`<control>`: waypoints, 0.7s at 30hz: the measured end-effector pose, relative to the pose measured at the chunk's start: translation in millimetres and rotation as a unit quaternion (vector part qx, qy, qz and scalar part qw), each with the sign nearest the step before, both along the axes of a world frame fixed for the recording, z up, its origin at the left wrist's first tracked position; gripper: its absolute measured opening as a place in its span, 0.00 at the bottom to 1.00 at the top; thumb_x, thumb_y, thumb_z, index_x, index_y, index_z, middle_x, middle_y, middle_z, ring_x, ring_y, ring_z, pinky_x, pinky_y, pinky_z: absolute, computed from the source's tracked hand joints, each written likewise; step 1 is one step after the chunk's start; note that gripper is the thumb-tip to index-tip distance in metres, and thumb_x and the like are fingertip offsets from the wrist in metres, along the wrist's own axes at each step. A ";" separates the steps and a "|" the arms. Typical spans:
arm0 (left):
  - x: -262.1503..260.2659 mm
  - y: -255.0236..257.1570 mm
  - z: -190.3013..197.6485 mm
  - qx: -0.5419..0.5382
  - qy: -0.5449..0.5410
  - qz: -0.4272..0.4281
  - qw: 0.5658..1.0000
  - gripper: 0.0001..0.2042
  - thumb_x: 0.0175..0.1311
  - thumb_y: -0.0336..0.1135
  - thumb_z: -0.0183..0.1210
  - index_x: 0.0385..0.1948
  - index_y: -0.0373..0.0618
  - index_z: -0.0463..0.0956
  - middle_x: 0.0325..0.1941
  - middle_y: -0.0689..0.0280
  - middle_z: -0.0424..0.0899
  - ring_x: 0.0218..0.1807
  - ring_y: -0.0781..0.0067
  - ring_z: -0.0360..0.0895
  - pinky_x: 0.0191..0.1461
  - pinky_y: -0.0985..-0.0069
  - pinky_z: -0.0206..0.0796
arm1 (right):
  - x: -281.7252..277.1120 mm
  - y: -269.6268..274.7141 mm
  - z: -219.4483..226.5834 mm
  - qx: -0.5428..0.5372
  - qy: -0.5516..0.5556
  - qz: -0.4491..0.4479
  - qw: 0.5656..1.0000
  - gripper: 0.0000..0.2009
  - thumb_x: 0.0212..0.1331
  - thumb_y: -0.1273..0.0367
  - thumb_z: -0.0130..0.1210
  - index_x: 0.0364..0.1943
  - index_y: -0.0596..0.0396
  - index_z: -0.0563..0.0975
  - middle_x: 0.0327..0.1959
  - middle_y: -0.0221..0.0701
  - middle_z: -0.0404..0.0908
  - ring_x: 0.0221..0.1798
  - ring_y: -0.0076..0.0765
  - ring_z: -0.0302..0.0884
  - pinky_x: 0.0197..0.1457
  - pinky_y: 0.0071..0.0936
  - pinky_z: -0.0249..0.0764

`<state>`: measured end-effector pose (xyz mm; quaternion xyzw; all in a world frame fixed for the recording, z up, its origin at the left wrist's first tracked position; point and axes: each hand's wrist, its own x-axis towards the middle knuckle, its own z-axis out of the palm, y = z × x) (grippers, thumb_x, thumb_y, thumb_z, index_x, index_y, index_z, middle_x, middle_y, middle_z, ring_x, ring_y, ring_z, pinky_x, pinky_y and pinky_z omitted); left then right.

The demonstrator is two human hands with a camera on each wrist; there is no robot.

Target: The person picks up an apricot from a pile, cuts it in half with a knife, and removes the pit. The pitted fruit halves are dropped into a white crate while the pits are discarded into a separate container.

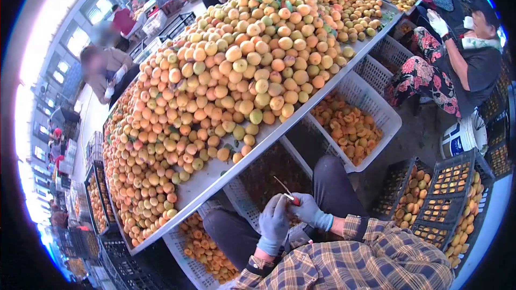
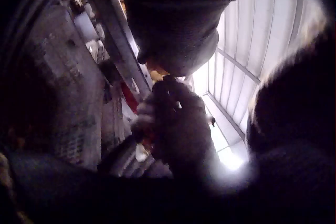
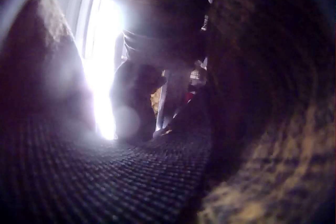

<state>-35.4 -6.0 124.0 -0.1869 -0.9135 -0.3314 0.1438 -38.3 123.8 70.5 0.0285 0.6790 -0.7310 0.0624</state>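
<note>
In the head view my right hand (image 1: 310, 212), in a grey-blue glove, grips a small knife by its red handle (image 1: 295, 201). The thin blade (image 1: 281, 185) points up and to the left. Close beside it is my left hand (image 1: 274, 220), gloved alike, its fingers bent towards the knife hand; whether they hold something I cannot tell. Both hands are above my lap, in front of the sloping metal table (image 1: 252, 153) heaped with apricots (image 1: 231, 75). The left wrist view shows dark gloves (image 2: 176, 124) close together; in the right wrist view sleeve fabric hides most of the hand.
White crates with apricot halves stand under the table edge, one at my right (image 1: 395, 121) and one at my left (image 1: 177, 247). Black crates (image 1: 395, 182) of apricots and a white bucket (image 1: 463, 137) are at right. Other people (image 1: 473, 70) sit around the table.
</note>
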 end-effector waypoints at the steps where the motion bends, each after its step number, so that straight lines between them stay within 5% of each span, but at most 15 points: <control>1: -0.1 -10.0 0.0 -0.019 -0.014 0.004 1.000 0.15 0.50 0.23 0.54 0.42 0.43 0.76 0.42 0.57 0.79 0.42 0.54 0.78 0.43 0.68 0.72 | -0.9 1.6 3.5 -0.013 -0.053 0.044 0.998 0.07 0.54 0.68 0.59 0.30 0.57 0.76 0.22 0.22 0.72 0.29 0.14 0.63 0.32 0.21 0.66; 3: 10.9 -43.3 8.9 -0.074 0.019 0.079 0.994 0.14 0.50 0.22 0.52 0.40 0.41 0.76 0.43 0.56 0.80 0.43 0.54 0.78 0.48 0.66 0.71 | 3.4 2.6 -1.3 0.003 -0.104 0.126 0.987 0.12 0.57 0.62 0.58 0.34 0.58 0.78 0.22 0.24 0.74 0.28 0.14 0.65 0.32 0.21 0.66; 6: 39.1 -114.5 30.1 -0.127 0.095 0.225 0.961 0.10 0.54 0.23 0.53 0.38 0.37 0.76 0.40 0.55 0.81 0.42 0.52 0.78 0.49 0.64 0.69 | 5.9 -0.6 -11.4 -0.051 -0.177 0.120 0.976 0.14 0.57 0.60 0.58 0.32 0.58 0.78 0.22 0.25 0.74 0.26 0.15 0.66 0.30 0.20 0.66; 10: 94.4 -202.1 28.8 -0.212 -0.031 0.328 0.920 0.13 0.56 0.25 0.50 0.44 0.38 0.72 0.49 0.53 0.75 0.52 0.54 0.71 0.56 0.66 0.63 | -0.1 4.1 -6.6 0.074 -0.177 0.173 0.966 0.13 0.55 0.61 0.61 0.36 0.57 0.77 0.23 0.19 0.72 0.25 0.14 0.62 0.30 0.22 0.65; 12: 106.1 -212.7 28.8 -0.439 -0.076 0.421 0.790 0.14 0.54 0.24 0.51 0.45 0.40 0.72 0.52 0.53 0.73 0.53 0.53 0.70 0.58 0.65 0.62 | 1.0 1.5 -25.0 0.081 -0.201 0.201 0.955 0.17 0.53 0.61 0.62 0.41 0.57 0.76 0.28 0.25 0.76 0.29 0.19 0.70 0.36 0.24 0.69; 14: 84.3 -218.0 33.1 -0.393 -0.079 0.433 0.807 0.14 0.54 0.25 0.52 0.45 0.40 0.72 0.54 0.52 0.71 0.55 0.53 0.68 0.58 0.65 0.61 | 6.0 -2.1 -39.7 0.178 -0.054 0.187 0.965 0.21 0.51 0.59 0.63 0.45 0.58 0.75 0.36 0.34 0.79 0.39 0.28 0.75 0.46 0.27 0.70; 16: 45.0 -212.5 31.3 -0.139 -0.010 0.335 0.932 0.14 0.56 0.28 0.52 0.44 0.36 0.72 0.50 0.51 0.73 0.53 0.51 0.70 0.57 0.63 0.61 | 4.0 -0.7 -30.9 0.211 -0.086 0.208 0.951 0.22 0.51 0.58 0.63 0.46 0.59 0.74 0.39 0.37 0.78 0.43 0.32 0.75 0.49 0.28 0.69; 18: -6.1 -182.2 36.8 0.043 -0.086 0.296 0.950 0.12 0.56 0.30 0.54 0.42 0.37 0.74 0.45 0.52 0.76 0.49 0.53 0.73 0.53 0.66 0.64 | 0.8 -0.7 -31.4 0.243 -0.114 0.222 0.937 0.24 0.51 0.57 0.62 0.47 0.59 0.73 0.42 0.39 0.78 0.47 0.36 0.75 0.52 0.30 0.68; 21: -88.5 -130.5 39.8 0.027 -0.045 0.180 0.982 0.11 0.57 0.31 0.54 0.41 0.41 0.75 0.40 0.55 0.79 0.44 0.54 0.76 0.48 0.68 0.68 | -1.6 0.0 -47.1 0.226 -0.102 0.169 0.954 0.26 0.49 0.54 0.62 0.47 0.57 0.73 0.42 0.41 0.78 0.45 0.41 0.76 0.48 0.32 0.70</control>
